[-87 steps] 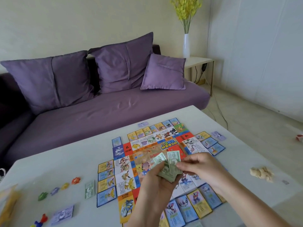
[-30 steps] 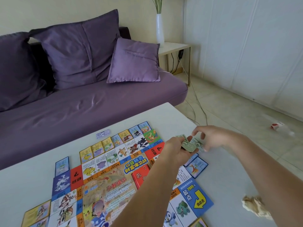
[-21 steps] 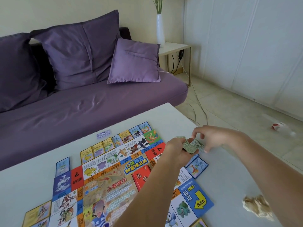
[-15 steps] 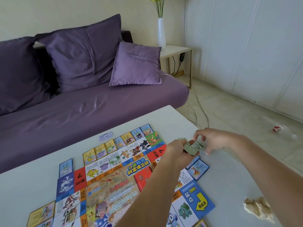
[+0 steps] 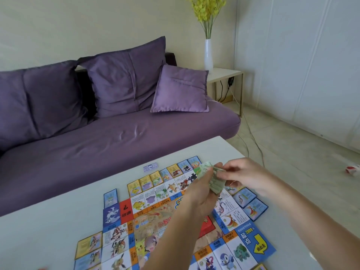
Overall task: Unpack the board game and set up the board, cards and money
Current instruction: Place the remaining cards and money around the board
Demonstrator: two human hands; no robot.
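Note:
The colourful game board (image 5: 148, 227) lies flat on the white table (image 5: 48, 236), with property cards (image 5: 110, 197) laid along its edges. My left hand (image 5: 202, 190) grips a stack of green paper money (image 5: 216, 184) above the board's far right part. My right hand (image 5: 245, 176) pinches the top of that stack with thumb and fingertips. A single purple note (image 5: 150, 167) lies beyond the board's far edge. Blue cards (image 5: 251, 203) lie to the right of the board.
A purple sofa (image 5: 116, 145) with cushions runs behind the table. A side table (image 5: 226, 73) with a white vase (image 5: 208, 53) of yellow flowers stands at the back right. A cable trails on the floor, and a small red-white object (image 5: 353, 170) lies at far right.
Both hands and the money stack drew back from the table's right edge toward the board's far right corner. The camera tilted up a little.

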